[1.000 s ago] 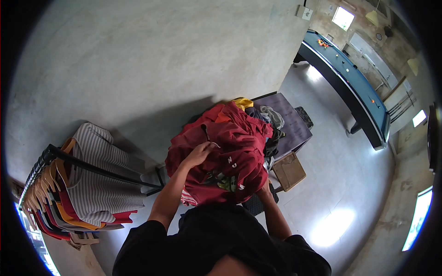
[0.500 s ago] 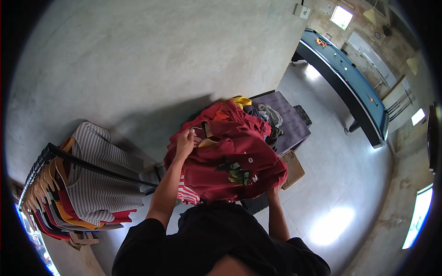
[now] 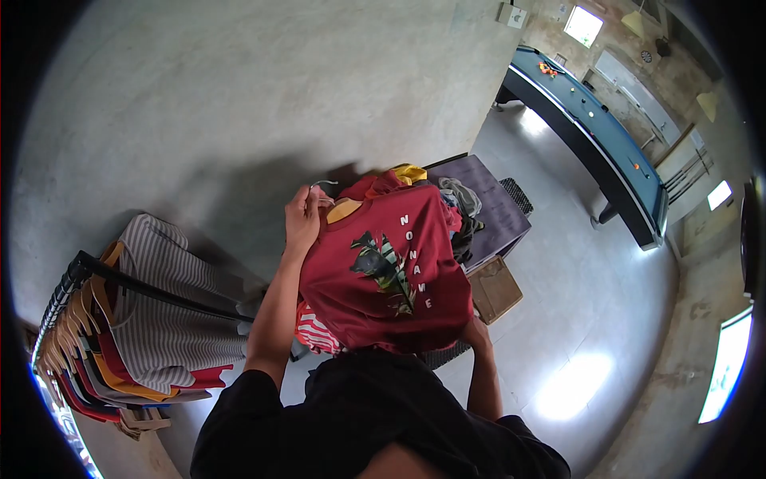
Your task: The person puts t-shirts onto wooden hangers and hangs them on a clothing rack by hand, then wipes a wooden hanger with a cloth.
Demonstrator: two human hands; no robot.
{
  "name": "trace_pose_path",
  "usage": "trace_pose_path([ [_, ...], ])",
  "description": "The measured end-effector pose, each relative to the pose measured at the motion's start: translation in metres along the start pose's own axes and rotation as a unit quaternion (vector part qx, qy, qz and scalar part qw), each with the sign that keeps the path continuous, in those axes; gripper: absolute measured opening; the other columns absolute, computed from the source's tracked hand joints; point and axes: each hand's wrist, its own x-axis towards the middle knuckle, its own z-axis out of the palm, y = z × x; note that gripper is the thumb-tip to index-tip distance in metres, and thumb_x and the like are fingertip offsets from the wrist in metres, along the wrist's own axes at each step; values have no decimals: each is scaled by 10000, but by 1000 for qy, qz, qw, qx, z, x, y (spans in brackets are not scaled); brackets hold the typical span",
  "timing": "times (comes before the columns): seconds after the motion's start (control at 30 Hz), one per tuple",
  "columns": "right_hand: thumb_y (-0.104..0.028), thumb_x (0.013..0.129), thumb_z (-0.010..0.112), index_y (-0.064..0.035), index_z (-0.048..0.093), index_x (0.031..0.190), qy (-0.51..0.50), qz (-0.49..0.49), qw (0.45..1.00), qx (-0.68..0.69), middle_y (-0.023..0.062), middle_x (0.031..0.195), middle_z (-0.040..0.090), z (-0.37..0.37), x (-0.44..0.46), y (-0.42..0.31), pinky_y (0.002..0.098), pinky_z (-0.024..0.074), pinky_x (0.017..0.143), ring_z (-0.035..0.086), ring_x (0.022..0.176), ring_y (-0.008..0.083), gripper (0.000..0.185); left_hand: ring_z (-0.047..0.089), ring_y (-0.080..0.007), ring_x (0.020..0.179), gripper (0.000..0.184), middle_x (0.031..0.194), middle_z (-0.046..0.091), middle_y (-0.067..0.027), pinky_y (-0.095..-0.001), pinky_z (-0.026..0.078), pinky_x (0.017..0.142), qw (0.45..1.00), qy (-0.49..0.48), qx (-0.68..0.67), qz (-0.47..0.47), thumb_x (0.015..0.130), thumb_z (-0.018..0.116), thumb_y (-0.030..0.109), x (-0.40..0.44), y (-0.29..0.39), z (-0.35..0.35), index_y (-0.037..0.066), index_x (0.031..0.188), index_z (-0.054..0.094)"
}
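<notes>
A dark red T-shirt point(image 3: 363, 279) with a leaf print and white letters is spread in front of my body. The neck of a wooden clothes hanger point(image 3: 345, 209) shows in its collar, and the metal hook sticks up above. My left hand point(image 3: 302, 215) is closed on the hanger near the hook. At the shirt's lower right edge, my right hand point(image 3: 477, 335) has its fingers curled on the cloth, partly hidden by it. Below the shirt on the left, a red-and-white striped garment point(image 3: 316, 329) peeks out.
A pile of clothes point(image 3: 459, 199) lies on a dark table point(image 3: 499, 211) behind the shirt, with a brown box point(image 3: 496, 291) nearby. To the left stands a clothes rack point(image 3: 171, 294) with several hung garments. A pool table point(image 3: 590, 132) is at the far right.
My left hand has moved up and left with the hanger. The T-shirt has straightened, so its print and letters now show fully; my right hand stays at its lower edge.
</notes>
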Motion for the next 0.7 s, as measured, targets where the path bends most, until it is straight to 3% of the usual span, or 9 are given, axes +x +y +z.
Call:
trace_pose_path([
  [0.07, -249, 793, 601, -66, 624, 1167, -28, 86, 990, -105, 186, 1090, 668, -13, 17, -14, 491, 520, 813, 646, 996, 382, 417, 690, -149, 739, 282, 780, 686, -109, -270, 527, 681, 1000, -21, -11, 2, 1034, 460, 198, 4, 18, 7, -31, 898, 553],
  [0.17, -224, 820, 614, -52, 657, 1027, 95, 47, 993, -53, 198, 1060, 673, -62, 10, -53, 503, 507, 806, 650, 961, 393, 272, 700, -167, 744, 253, 782, 688, -120, -288, 525, 689, 997, -66, 34, 18, 1031, 456, 159, 4, 55, 13, -37, 897, 543],
  [0.27, -177, 834, 619, -56, 640, 1064, 231, -40, 972, 14, 198, 1116, 655, -91, 21, -69, 485, 503, 810, 638, 1003, 375, 261, 698, -179, 740, 248, 778, 684, -130, -294, 519, 683, 992, -104, 52, 44, 1027, 457, 149, -2, 80, 24, -41, 889, 540],
  [0.33, -149, 847, 632, -54, 615, 1136, 296, -163, 940, 43, 183, 1162, 633, -121, 14, -98, 463, 481, 891, 603, 1077, 353, 304, 694, -208, 735, 254, 773, 680, -141, -298, 511, 675, 989, -129, 44, 62, 1023, 462, 152, -8, 87, 32, -42, 878, 540],
  [0.43, -171, 831, 683, -45, 573, 1229, 379, -288, 879, 2, 159, 1152, 623, -145, 16, -140, 454, 443, 954, 572, 1113, 330, 432, 690, -221, 724, 262, 776, 678, -142, -301, 507, 672, 981, -178, 39, 66, 1023, 462, 161, -25, 91, 43, -37, 873, 545],
  [0.5, -180, 831, 687, -39, 559, 1258, 393, -355, 847, -43, 149, 1109, 631, -153, 15, -159, 453, 438, 965, 578, 1096, 321, 468, 686, -239, 714, 255, 769, 680, -133, -308, 501, 657, 972, -203, 80, 84, 1012, 480, 164, -41, 107, 49, -32, 873, 564],
  [0.57, -185, 824, 695, -40, 583, 1200, 320, -366, 874, -20, 143, 1050, 635, -138, 24, -156, 464, 444, 936, 592, 1051, 323, 419, 681, -239, 705, 239, 767, 681, -129, -307, 498, 648, 968, -212, 96, 98, 1003, 493, 155, -59, 98, 51, -32, 880, 576],
  [0.6, -187, 820, 699, -41, 595, 1171, 283, -375, 883, -10, 140, 1020, 637, -132, 30, -154, 470, 447, 922, 599, 1029, 324, 394, 673, -233, 688, 215, 749, 681, -116, -305, 495, 636, 965, -220, 134, 57, 989, 513, 142, -70, 92, 46, -33, 893, 594],
  [0.7, -194, 802, 714, -44, 613, 1057, 202, -426, 882, 22, 113, 890, 631, -119, 35, -147, 443, 489, 790, 629, 881, 325, 313, 666, -211, 696, 187, 789, 682, -105, -295, 494, 652, 981, -176, 56, 55, 979, 512, 115, -94, 94, 38, -38, 914, 600],
])
